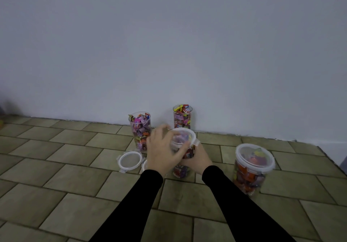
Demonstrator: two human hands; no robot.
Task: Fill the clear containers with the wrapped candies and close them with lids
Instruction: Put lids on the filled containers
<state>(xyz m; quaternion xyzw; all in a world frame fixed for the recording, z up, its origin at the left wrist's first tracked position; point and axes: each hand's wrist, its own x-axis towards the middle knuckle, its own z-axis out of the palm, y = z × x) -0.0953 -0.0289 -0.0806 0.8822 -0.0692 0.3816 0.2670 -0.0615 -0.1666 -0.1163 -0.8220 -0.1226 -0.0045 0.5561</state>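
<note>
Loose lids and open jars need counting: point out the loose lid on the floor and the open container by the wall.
loose lid [130, 159]: head view, clear centre panel.
open container [182, 117]: head view, candy-filled side wall.

We see soft, dim, even light and only faint shadows. The left hand [163, 148] is motion-blurred, the wall [169, 44] greyish, and the floor [56, 166] tiles bend toward the edges.

Four upright clear containers [181, 168] of wrapped candies [141, 129], two lidded, spare lid [130, 160] flat alongside.
</note>
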